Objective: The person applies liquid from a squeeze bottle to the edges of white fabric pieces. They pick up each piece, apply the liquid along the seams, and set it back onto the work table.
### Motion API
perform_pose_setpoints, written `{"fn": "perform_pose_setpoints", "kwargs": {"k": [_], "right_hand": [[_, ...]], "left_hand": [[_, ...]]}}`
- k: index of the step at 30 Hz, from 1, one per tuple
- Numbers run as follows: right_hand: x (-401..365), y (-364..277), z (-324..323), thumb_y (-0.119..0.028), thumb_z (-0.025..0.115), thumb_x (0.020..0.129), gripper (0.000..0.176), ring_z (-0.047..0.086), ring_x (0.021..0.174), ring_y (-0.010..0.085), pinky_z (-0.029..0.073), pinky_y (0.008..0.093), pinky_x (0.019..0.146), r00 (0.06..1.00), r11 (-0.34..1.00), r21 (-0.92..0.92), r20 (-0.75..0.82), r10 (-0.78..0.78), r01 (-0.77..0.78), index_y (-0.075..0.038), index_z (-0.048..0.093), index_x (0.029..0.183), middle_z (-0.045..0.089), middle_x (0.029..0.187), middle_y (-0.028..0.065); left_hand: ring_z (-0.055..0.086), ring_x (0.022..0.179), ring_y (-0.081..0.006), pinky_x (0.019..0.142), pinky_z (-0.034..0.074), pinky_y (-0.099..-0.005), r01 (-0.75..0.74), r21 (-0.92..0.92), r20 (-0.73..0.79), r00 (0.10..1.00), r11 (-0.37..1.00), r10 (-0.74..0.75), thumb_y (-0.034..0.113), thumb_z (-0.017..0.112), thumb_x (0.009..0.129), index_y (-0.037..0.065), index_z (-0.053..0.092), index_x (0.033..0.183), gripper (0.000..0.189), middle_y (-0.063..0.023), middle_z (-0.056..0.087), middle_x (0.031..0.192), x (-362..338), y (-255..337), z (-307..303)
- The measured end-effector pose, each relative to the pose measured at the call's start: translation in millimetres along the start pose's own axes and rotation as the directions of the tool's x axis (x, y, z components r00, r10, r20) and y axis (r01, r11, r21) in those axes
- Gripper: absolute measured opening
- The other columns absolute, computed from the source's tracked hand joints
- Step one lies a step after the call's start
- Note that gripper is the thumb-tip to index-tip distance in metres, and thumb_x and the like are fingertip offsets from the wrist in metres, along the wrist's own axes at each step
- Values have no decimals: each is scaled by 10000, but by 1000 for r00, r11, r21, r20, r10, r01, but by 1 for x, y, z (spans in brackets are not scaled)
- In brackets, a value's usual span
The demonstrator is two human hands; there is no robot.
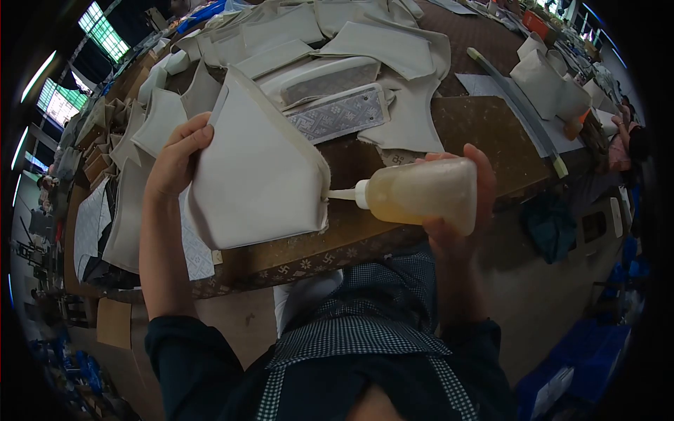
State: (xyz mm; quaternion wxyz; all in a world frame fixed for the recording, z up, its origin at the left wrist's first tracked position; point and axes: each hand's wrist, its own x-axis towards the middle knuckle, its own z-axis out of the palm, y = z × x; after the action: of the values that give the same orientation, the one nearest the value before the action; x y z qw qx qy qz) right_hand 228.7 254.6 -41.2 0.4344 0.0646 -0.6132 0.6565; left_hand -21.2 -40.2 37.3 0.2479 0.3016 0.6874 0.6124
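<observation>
A large off-white, leather-like panel with a rough, thick edge is tilted up over the table's near side. My left hand grips its upper left edge, thumb on the front face and fingers mostly behind. In my right hand is a translucent squeeze bottle lying nearly sideways, part filled with yellowish liquid. Its white nozzle points left, and the tip meets the panel's right edge near the lower corner. Whether liquid is coming out cannot be seen.
Off-white cut pieces are heaped across the back of the table. A patterned grey strip piece lies behind the panel. On the right are a brown board and a long grey bar. Another person's hand shows at far right.
</observation>
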Motion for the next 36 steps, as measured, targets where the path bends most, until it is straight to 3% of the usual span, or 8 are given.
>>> {"fn": "perform_pose_setpoints", "kwargs": {"k": [5,11,20,24,26,29,32,36], "right_hand": [[-1,6,-5,-406,801,709,973,549,1126,283,468,420,968,990,990,37,40,135,-136,-25,268,1429,533,1201,199],[6,11,-9,-346,797,736,906,548,1150,279,477,410,968,982,926,346,-55,179,-149,-14,298,1415,536,1228,216],[-6,33,-17,-208,742,764,798,513,1176,249,438,408,1008,943,878,366,2,332,-309,-7,325,1414,487,1263,151],[-15,39,-25,-172,714,769,763,512,1164,235,425,397,1018,922,849,416,-60,382,-325,-7,338,1412,494,1251,141],[-17,36,-28,-188,712,774,766,514,1163,239,424,402,1021,911,824,472,-97,402,-314,-10,332,1416,496,1245,138],[-18,37,-35,-303,779,738,880,455,1255,303,425,489,1031,886,819,457,-129,446,-346,-39,303,1428,448,1324,129],[-20,36,-33,-268,713,790,796,511,1178,256,423,431,1026,884,810,486,-143,445,-330,-12,304,1423,496,1241,143],[-23,42,-28,-288,726,783,815,502,1193,261,427,443,1027,866,798,503,-174,469,-332,-18,298,1422,488,1249,142]], "left_hand": [[597,916,-86,825,450,-220,-4,1,-6,1000,1000,4,273,574,908,9,583,1207,400,-22,654,1017,-1,-2,-3],[566,855,-52,775,431,-197,-1,5,-20,1000,1000,1,260,543,932,26,616,1118,308,20,637,925,-7,1,5],[565,818,-47,754,432,-193,-11,-18,-36,999,1000,10,264,562,922,23,621,1112,312,19,643,918,-3,-3,8],[550,767,-31,714,428,-183,17,6,-77,997,1000,-17,252,567,920,30,625,1049,263,34,629,873,-2,-5,7],[538,750,-23,691,423,-178,38,19,-138,990,999,-35,255,568,921,36,621,1005,240,40,616,843,-1,-9,3],[529,731,-17,653,423,-181,150,96,-312,943,984,-113,255,574,920,48,615,962,215,42,604,816,-4,-9,2],[540,725,-22,620,434,-200,185,30,-384,910,982,-159,256,589,915,60,613,969,205,29,611,822,-16,-26,-22],[567,721,-60,593,451,-232,183,-71,-517,834,981,-193,252,602,913,63,594,1042,230,4,626,864,-44,-76,-36]]}}
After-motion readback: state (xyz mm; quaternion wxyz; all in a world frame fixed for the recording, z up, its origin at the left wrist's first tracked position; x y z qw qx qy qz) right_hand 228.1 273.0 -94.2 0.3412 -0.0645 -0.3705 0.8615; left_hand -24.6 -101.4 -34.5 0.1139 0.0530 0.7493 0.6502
